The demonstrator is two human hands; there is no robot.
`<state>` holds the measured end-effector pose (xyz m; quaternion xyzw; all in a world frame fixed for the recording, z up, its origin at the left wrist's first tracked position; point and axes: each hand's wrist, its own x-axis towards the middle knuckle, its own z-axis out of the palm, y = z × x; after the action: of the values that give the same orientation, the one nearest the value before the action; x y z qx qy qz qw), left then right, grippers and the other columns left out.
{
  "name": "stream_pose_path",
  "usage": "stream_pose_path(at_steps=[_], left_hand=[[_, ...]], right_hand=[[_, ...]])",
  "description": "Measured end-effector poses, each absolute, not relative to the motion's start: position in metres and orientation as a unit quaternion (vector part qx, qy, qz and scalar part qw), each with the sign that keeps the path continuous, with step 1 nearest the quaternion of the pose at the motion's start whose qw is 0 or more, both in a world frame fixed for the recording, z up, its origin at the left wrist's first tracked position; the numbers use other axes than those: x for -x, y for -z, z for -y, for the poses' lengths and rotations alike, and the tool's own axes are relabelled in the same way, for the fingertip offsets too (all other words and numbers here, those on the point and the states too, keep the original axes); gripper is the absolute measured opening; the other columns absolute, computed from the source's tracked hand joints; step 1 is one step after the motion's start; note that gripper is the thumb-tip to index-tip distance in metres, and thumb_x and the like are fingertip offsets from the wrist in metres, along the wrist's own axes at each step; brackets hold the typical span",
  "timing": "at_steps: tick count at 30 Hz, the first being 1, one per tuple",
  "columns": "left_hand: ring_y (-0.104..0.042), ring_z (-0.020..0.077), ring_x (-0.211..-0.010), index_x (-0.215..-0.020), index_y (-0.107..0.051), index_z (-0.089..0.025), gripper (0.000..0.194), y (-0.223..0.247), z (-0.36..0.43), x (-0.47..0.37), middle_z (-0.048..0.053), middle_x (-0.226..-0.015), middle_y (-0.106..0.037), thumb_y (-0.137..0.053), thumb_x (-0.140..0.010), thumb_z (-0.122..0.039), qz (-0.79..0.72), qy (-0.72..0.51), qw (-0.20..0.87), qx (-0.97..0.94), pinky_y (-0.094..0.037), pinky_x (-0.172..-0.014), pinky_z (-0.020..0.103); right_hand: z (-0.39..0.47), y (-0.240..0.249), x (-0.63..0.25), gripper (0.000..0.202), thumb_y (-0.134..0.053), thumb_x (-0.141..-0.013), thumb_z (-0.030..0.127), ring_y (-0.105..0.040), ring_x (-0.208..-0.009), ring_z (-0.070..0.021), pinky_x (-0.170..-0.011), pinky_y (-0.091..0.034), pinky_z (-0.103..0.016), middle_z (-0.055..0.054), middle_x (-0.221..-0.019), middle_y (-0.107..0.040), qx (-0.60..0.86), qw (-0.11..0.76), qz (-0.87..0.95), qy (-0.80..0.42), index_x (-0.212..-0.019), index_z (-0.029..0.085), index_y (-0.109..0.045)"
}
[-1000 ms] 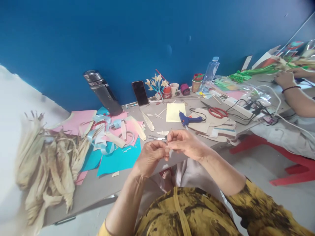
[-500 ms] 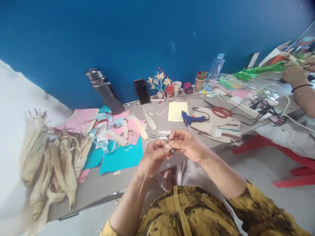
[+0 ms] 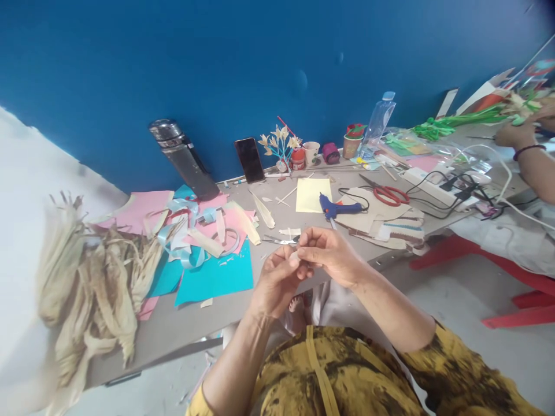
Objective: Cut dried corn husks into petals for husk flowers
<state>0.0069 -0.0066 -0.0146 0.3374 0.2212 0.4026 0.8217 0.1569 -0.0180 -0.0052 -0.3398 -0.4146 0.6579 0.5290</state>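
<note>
My left hand and my right hand meet above the table's front edge, fingertips pinched together. Between them is a small pale piece of corn husk, mostly hidden by the fingers. Just beyond my hands lie small scissors and a cut scrap of husk. A blue glue gun rests beyond my right hand, near a pale yellow paper square. Husk flowers on blue stems stand against the wall.
Dried corn husks are heaped at the left, beside coloured paper and a leaning thermos. A phone props against the wall. Red-handled scissors, a glove and a power strip lie right. A co-worker's hand holds green stems.
My left hand has shifted slightly right and turned, its thumb now covering more of the husk piece. My right hand stays nearly still. The co-worker's hands have moved a little.
</note>
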Motion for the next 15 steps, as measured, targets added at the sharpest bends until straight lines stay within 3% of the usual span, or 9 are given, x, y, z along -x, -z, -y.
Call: stream_pose_path(at_steps=[4,7,12,15], left_hand=[[-0.052,0.0122,-0.062,-0.073,-0.059,-0.017,0.027,0.0169,0.0074,-0.0054,-0.002,-0.061,-0.055,-0.08,-0.072,-0.033,-0.233,-0.398,0.82,-0.34,-0.047,-0.073,0.032],[-0.054,0.0133,-0.064,-0.065,-0.054,-0.018,0.029,0.0188,0.0064,-0.0055,-0.002,-0.056,-0.054,-0.078,-0.074,-0.03,-0.229,-0.394,0.816,-0.356,-0.046,-0.075,0.032],[-0.054,0.0146,-0.065,-0.074,-0.059,-0.019,0.034,0.0184,0.0064,-0.0052,-0.001,-0.065,-0.057,-0.082,-0.067,-0.043,-0.226,-0.398,0.815,-0.355,-0.048,-0.077,0.036],[-0.057,0.0154,-0.067,-0.073,-0.059,-0.018,0.03,0.02,0.0068,-0.0057,-0.001,-0.062,-0.058,-0.08,-0.071,-0.038,-0.245,-0.411,0.796,-0.37,-0.047,-0.077,0.034]], right_hand=[[0.0178,0.0065,-0.1581,0.031,-0.082,-0.075,0.033,-0.067,-0.052,-0.0149,-0.042,-0.044,-0.019,-0.002,-0.064,-0.069,0.34,0.527,0.412,-0.661,-0.081,0.016,-0.057],[0.0179,0.0065,-0.158,0.029,-0.081,-0.076,0.031,-0.067,-0.052,-0.0143,-0.044,-0.043,-0.019,-0.001,-0.063,-0.069,0.341,0.527,0.416,-0.658,-0.081,0.016,-0.057],[0.0165,0.0073,-0.157,0.033,-0.083,-0.073,0.035,-0.065,-0.049,-0.0144,-0.04,-0.041,-0.019,-0.002,-0.065,-0.07,0.336,0.531,0.401,-0.667,-0.08,0.017,-0.056],[0.0174,0.0071,-0.1558,0.032,-0.084,-0.073,0.034,-0.064,-0.049,-0.0133,-0.044,-0.044,-0.02,0.0,-0.061,-0.068,0.35,0.539,0.407,-0.649,-0.079,0.016,-0.057]])
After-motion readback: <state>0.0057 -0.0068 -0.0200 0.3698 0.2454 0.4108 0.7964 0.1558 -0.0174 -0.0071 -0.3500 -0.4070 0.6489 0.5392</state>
